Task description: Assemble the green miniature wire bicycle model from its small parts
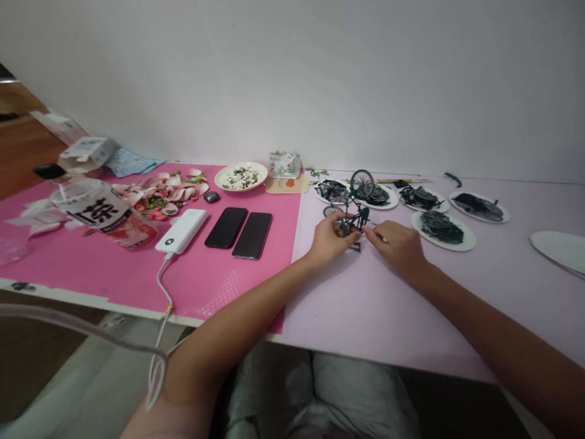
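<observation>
A small dark green model bicycle point(355, 207) is held tilted above the pale lilac table. Its spoked wheel point(362, 183) points up and away from me. My left hand point(333, 236) grips the bicycle from the left, thumb and fingers around its lower frame. Close against the same area, my right hand point(397, 245) is closed, its fingertips pinched at the frame's right side. Whether a small part sits in that pinch is hidden. Just behind stand white plates with dark model parts, the nearest being a plate point(467, 241) with wheels and black pieces.
Left on the pink mat lie two phones point(252, 235), a white power bank point(181, 231) with a cable, and a tilted drink bottle point(103, 213). Behind them are a bowl point(262, 177) of small pieces and pink petal-like scraps point(159, 194). White plates point(560, 247) lie far right.
</observation>
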The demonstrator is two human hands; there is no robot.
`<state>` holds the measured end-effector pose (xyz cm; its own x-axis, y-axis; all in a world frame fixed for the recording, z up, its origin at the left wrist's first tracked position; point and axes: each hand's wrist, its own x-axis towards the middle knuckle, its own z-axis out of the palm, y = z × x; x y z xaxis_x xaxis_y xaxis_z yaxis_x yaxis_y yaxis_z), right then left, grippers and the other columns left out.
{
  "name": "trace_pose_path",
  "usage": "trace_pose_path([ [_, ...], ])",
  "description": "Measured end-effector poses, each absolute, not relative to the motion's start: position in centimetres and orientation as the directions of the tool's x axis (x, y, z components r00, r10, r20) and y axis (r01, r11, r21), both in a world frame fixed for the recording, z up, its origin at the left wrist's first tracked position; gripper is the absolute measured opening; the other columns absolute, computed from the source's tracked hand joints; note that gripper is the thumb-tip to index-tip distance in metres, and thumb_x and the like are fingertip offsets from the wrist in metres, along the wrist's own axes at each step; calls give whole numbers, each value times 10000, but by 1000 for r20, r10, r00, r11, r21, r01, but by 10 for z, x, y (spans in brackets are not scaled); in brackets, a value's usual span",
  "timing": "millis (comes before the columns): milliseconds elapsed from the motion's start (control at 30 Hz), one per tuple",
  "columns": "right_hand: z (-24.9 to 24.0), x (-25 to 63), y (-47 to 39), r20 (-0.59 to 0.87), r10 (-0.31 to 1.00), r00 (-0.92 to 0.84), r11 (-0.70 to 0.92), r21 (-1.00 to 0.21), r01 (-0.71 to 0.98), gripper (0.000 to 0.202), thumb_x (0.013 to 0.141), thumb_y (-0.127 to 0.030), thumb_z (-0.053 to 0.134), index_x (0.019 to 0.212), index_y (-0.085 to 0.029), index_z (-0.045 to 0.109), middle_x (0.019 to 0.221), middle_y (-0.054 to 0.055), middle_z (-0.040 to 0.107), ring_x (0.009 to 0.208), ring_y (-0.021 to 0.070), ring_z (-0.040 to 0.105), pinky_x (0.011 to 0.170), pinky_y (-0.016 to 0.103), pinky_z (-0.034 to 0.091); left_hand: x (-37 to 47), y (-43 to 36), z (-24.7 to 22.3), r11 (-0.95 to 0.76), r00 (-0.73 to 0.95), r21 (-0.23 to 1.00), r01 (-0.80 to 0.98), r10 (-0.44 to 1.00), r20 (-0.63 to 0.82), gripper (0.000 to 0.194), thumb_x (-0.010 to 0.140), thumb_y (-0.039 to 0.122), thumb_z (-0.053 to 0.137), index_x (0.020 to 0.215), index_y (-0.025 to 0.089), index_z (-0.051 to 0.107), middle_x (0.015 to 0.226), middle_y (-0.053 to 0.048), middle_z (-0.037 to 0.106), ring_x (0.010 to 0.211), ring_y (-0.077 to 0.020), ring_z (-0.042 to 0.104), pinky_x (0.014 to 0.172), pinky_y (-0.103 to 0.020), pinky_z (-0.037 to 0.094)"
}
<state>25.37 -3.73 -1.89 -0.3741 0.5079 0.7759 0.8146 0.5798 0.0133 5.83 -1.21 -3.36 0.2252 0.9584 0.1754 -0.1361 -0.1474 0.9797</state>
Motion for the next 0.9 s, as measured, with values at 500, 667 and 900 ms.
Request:
trace_pose_path([
  [500,-13,249,-37,832,433,-346,664,-35,747,110,999,-239,741,903,-220,690,826,52,766,793,231,679,697,351,511,57,-13,-27,-114,171,984,-137,976,137,501,772,111,865,1243,146,697,848,-33,753,604,-80,607,595,-194,470],
  [667,-14,251,-36,835,414,-362,707,-45,705,44,997,-225,742,954,-234,743,863,55,804,805,241,724,700,376,548,57,-14,-22,-101,159,988,-114,980,118,496,778,83,851,1245,132,693,840,-31,745,573,-60,539,571,-188,444],
  [900,-12,252,-36,823,401,-403,720,-11,694,53,993,-186,735,987,-231,762,878,55,820,814,244,733,756,394,587,56,-18,-16,-100,145,988,-121,983,117,464,780,88,836,1221,128,696,784,-6,715,556,-58,523,554,-183,413],
])
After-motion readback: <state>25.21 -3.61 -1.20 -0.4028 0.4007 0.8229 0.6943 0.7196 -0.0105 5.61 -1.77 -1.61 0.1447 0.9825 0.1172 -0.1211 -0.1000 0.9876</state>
